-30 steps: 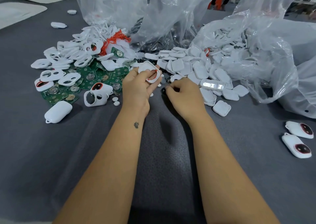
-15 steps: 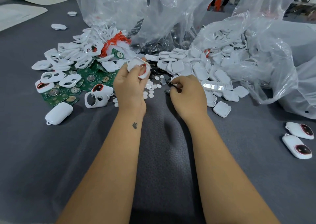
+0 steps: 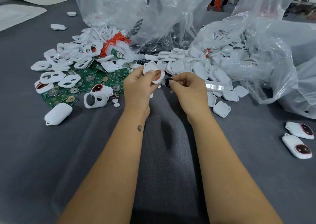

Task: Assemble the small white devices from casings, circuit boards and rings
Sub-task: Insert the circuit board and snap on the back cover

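1. Head view: left hand (image 3: 136,85) grips a white casing (image 3: 153,71) with a red ring (image 3: 158,77) already seated at its edge, held up just above the table (image 3: 51,155), open side toward the right hand.
2. Right hand (image 3: 188,90) pinches a small black part (image 3: 167,82) between thumb and fingertips, just at 3 o'clock of the casing, nearly touching it. What the part is exactly, too small to tell.
3. Step in hand, my read: fitting the small part into the casing; circuit board not yet in this one as far as shows.
4. Next move likely calls for lining the part up with its seat in the casing and pressing it home; the left hand needs to keep the casing steady and tilted.
5. Supplies: green circuit boards (image 3: 89,82) at 9 o'clock of the hands, open-frame casings (image 3: 68,59) piled at 10 o'clock, solid white covers (image 3: 188,63) at 1 o'clock spilling from a plastic bag (image 3: 256,53).
6. Two finished devices (image 3: 298,140) lie at 4 o'clock, well apart from the hands.
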`<state>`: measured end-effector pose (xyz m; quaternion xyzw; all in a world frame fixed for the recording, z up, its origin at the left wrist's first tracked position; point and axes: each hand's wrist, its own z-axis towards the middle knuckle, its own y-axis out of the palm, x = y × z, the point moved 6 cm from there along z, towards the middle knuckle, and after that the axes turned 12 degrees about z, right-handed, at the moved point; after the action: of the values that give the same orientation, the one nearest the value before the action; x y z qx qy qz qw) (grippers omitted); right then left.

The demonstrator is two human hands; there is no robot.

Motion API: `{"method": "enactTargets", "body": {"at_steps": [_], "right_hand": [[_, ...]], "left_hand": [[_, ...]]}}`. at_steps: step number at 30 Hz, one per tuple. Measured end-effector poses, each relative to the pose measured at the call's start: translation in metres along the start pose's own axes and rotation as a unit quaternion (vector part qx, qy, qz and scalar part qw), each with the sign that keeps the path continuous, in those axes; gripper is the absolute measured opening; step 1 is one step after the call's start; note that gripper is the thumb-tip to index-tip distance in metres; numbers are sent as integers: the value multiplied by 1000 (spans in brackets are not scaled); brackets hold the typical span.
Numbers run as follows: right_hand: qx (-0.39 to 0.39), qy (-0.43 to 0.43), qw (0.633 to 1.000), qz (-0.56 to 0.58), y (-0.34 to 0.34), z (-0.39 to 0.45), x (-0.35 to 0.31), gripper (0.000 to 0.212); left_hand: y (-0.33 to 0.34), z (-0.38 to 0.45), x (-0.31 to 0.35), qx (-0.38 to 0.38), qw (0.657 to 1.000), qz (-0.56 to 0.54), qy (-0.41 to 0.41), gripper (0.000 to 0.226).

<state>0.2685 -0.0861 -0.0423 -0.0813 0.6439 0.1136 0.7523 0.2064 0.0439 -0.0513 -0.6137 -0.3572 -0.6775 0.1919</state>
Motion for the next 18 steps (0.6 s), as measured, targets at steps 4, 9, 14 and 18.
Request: {"method": "enactTargets", "body": {"at_steps": [4,9,14,18], "right_hand": [[10,-13,992,129,-2,-3,-9,18],[-27,-118,991,63,5,-9,-20,23],[-25,-249,960,-123,9,-14,-24,16],[-35,-287,945,-155,10,-16,-25,15]], "left_hand": [[2,-2,0,-7,1000,5,-16,36],[6,-5,-1,-31,999,21,-30,13],[9,-5,-2,-57,998,1,-39,19],[8,-4,-6,-59,996,-22,-61,12]]}}
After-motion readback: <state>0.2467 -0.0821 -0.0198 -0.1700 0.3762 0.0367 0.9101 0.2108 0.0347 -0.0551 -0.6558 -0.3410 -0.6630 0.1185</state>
